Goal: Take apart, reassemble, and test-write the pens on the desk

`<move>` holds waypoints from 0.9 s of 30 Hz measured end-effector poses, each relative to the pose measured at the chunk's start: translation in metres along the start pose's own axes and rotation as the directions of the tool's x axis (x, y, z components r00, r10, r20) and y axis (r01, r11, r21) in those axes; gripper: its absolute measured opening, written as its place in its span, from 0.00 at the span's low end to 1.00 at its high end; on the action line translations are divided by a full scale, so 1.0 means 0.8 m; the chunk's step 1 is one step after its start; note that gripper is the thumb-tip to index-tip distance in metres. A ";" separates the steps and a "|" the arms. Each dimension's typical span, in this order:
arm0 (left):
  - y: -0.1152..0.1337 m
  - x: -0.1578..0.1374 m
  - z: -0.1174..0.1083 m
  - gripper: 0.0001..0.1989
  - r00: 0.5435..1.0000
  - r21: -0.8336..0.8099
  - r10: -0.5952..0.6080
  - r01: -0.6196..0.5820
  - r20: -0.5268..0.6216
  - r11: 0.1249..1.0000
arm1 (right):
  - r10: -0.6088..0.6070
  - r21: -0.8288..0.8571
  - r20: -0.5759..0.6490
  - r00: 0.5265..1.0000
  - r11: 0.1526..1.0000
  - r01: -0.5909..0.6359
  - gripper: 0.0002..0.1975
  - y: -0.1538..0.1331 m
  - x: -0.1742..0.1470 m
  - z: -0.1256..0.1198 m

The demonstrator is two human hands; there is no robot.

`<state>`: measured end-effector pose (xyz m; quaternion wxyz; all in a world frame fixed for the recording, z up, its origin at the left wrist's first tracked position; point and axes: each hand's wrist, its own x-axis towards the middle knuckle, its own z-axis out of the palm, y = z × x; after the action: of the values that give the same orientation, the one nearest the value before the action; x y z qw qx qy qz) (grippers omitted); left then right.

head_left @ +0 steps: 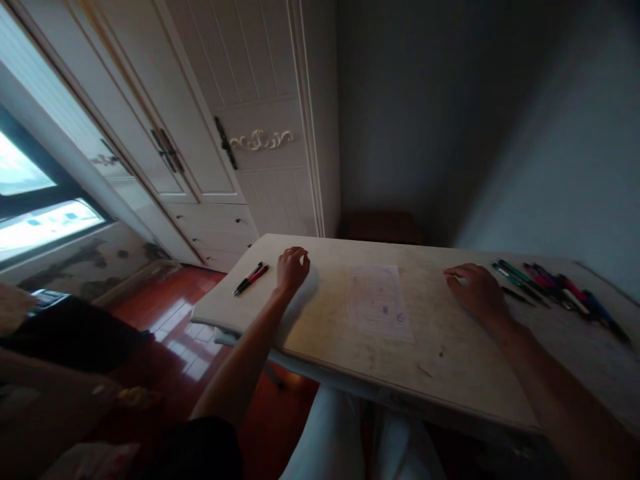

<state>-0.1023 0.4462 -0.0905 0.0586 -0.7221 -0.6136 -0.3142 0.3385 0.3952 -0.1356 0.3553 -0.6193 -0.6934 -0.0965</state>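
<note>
My left hand [293, 270] rests on the left part of the table, loosely curled. A small gap shows between its thumb and fingers, with nothing seen in it. To its left lie two pens [251, 279], one dark and one pink and black. On the right, my right hand [477, 290] rests with bent fingers pointing left and a gap below them; I see nothing in it. A thin sheet with faint purple line markings [380, 300] lies flat between my hands, touched by neither. Just right of my right hand, several pens [555, 287] lie in a loose group.
The pale table [325, 327] has small dark marks near its front edge. A white wardrobe [270, 87] stands behind on the left, beside a grey wall [400, 100]. A dark bag-like object [75, 333] is at the far left, above a red floor [200, 283].
</note>
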 end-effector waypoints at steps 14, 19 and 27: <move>-0.068 -0.054 -0.078 0.17 0.940 0.547 -0.298 0.164 0.166 0.821 | 0.039 0.084 0.078 0.996 0.995 -0.045 0.10 -0.009 0.002 0.008; -0.069 -0.048 -0.078 0.19 0.940 0.544 -0.290 0.150 0.180 0.825 | 0.084 0.122 0.069 0.994 0.988 -0.092 0.10 -0.013 0.000 0.004; -0.076 -0.048 -0.083 0.17 0.940 0.534 -0.279 0.136 0.197 0.835 | 0.062 0.174 0.021 0.998 0.983 -0.065 0.11 -0.008 0.000 0.012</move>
<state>-0.1856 0.3972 -0.0759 0.1308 -0.6444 -0.7521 -0.0442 0.3294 0.3990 -0.1407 0.4058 -0.6081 -0.6820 -0.0190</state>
